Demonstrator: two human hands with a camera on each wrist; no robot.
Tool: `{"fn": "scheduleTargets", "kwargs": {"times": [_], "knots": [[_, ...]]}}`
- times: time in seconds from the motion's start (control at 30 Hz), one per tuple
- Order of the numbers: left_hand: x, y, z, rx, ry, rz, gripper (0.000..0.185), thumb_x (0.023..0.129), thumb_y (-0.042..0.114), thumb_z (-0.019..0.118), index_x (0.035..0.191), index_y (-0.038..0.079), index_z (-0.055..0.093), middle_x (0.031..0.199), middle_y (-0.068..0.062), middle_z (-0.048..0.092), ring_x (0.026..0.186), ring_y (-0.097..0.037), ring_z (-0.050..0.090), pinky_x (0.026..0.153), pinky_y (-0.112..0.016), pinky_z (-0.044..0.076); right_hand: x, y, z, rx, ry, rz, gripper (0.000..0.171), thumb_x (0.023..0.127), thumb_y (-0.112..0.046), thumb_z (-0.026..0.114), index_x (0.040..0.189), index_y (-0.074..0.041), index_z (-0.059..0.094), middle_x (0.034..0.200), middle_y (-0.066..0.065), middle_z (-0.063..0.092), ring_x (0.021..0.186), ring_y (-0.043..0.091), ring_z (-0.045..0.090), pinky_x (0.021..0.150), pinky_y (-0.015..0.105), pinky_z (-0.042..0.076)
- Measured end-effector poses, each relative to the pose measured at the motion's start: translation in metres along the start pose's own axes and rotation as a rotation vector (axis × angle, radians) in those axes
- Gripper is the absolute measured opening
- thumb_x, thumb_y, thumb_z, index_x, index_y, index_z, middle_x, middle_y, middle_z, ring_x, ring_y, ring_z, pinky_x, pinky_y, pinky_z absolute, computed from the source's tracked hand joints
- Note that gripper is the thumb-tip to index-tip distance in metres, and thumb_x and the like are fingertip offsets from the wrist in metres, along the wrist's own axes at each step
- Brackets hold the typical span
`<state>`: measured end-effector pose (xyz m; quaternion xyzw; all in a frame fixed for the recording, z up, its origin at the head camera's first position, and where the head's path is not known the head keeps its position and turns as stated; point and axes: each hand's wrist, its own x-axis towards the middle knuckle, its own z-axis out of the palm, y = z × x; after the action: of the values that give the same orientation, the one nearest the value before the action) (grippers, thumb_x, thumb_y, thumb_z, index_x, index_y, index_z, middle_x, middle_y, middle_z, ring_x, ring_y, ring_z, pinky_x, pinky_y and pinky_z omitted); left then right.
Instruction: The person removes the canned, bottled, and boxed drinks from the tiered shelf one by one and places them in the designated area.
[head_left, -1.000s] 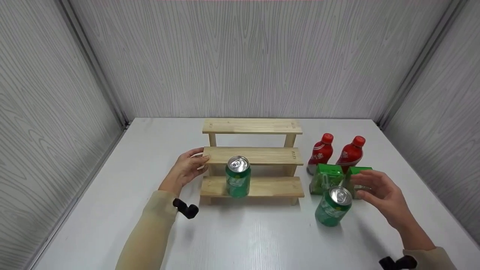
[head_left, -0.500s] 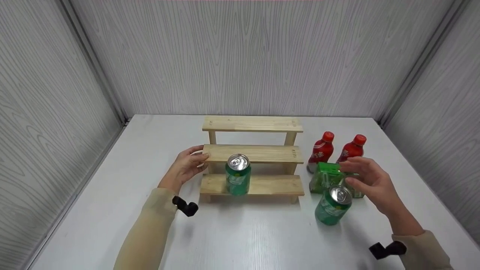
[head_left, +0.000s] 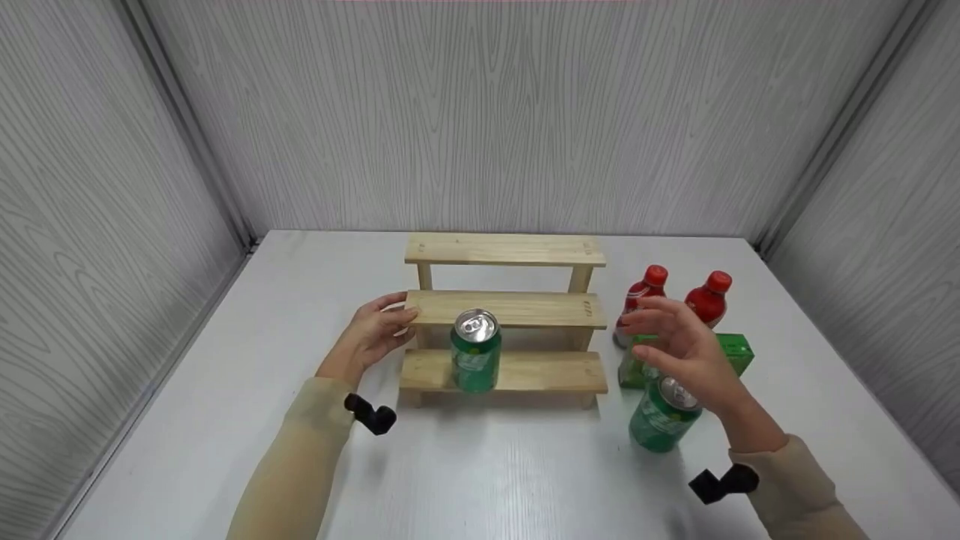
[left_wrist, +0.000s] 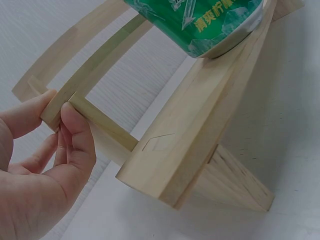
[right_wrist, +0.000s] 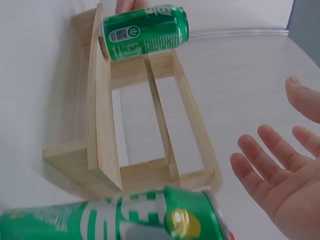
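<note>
Right hand over the loose can

My right hand [head_left: 686, 352], fingers spread, hovers above a green, silver-topped can [head_left: 663, 416] right of the wooden rack [head_left: 517, 309]; my left hand [head_left: 371, 336] pinches its middle step.

Pale wooden rack [head_left: 507, 309]; two green cans [head_left: 475, 350] with silver tops; red-capped bottles [head_left: 642, 300]; green cartons [head_left: 736, 350]; white table [head_left: 510, 465]; grey wood-grain walls [head_left: 510, 112].

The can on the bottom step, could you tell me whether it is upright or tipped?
Upright: the can stands on its base on the rack's lowest step, silver top facing up.
</note>
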<state>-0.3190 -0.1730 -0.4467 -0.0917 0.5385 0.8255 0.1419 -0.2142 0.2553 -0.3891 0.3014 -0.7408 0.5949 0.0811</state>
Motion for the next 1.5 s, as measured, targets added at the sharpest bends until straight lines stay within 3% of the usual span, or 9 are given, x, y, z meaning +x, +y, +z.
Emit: {"fn": "scheduleTargets", "kwargs": {"times": [0.13,0.43,0.8,0.9,1.13,1.33,1.5], "knots": [[0.0,-0.002,0.0,0.001,0.002,-0.004,0.06,0.081,-0.003,0.068,0.134,0.004,0.042,0.114,-0.014,0.051,0.079,-0.017,0.059,0.067,-0.029,0.05,0.008,0.002,0.015,0.02,-0.042,-0.029,0.051,0.084,0.011,0.06,0.13,0.002,0.042,0.12,0.026,0.054,0.107,0.037,0.054,0.085,0.032,0.049],[0.002,-0.003,0.002,0.001,-0.017,0.019,0.058,0.082,-0.004,0.067,0.133,0.001,0.041,0.105,-0.012,0.056,0.076,-0.016,0.059,0.065,-0.028,0.049,0.019,0.01,0.044,0.074,-0.092,0.015,0.048,0.085,0.005,0.062,0.13,0.001,0.044,0.122,0.027,0.053,0.11,0.038,0.053,0.086,0.035,0.049],[0.002,-0.003,0.0,0.02,-0.027,0.013,0.063,0.082,-0.002,0.068,0.137,0.004,0.038,0.116,-0.014,0.049,0.08,-0.016,0.059,0.068,-0.029,0.049,0.029,0.025,0.079,0.156,-0.044,0.045,0.042,0.086,0.001,0.063,0.126,0.001,0.048,0.117,0.023,0.057,0.107,0.038,0.055,0.088,0.038,0.047],[0.002,-0.002,0.001,0.03,-0.026,0.018,0.062,0.082,-0.002,0.067,0.137,0.003,0.038,0.115,-0.014,0.049,0.079,-0.016,0.059,0.068,-0.029,0.049,0.03,0.029,0.087,0.164,-0.058,0.071,0.044,0.086,0.001,0.063,0.127,0.0,0.047,0.119,0.023,0.056,0.11,0.035,0.055,0.089,0.038,0.047],[0.003,-0.002,0.0,0.023,-0.028,0.017,0.059,0.083,-0.003,0.067,0.134,0.003,0.04,0.114,-0.014,0.05,0.078,-0.017,0.059,0.066,-0.029,0.049,0.036,0.024,0.106,0.193,-0.115,0.152,0.052,0.085,0.007,0.061,0.132,0.006,0.038,0.126,0.028,0.049,0.116,0.041,0.048,0.094,0.054,0.039],[0.004,-0.003,0.0,0.015,-0.025,0.021,0.057,0.083,-0.003,0.066,0.134,0.002,0.041,0.11,-0.013,0.052,0.078,-0.017,0.059,0.066,-0.029,0.049,0.041,0.052,0.117,0.219,-0.144,0.16,0.06,0.084,0.007,0.062,0.137,0.002,0.033,0.133,0.024,0.044,0.121,0.038,0.044,0.096,0.055,0.036],[0.003,-0.003,0.0,0.027,-0.028,0.022,0.06,0.083,-0.003,0.066,0.136,0.002,0.039,0.11,-0.013,0.052,0.078,-0.016,0.059,0.067,-0.028,0.049,0.041,0.064,0.127,0.243,-0.163,0.137,0.066,0.083,-0.005,0.069,0.139,-0.002,0.032,0.136,0.017,0.042,0.123,0.035,0.042,0.096,0.053,0.037]]}}
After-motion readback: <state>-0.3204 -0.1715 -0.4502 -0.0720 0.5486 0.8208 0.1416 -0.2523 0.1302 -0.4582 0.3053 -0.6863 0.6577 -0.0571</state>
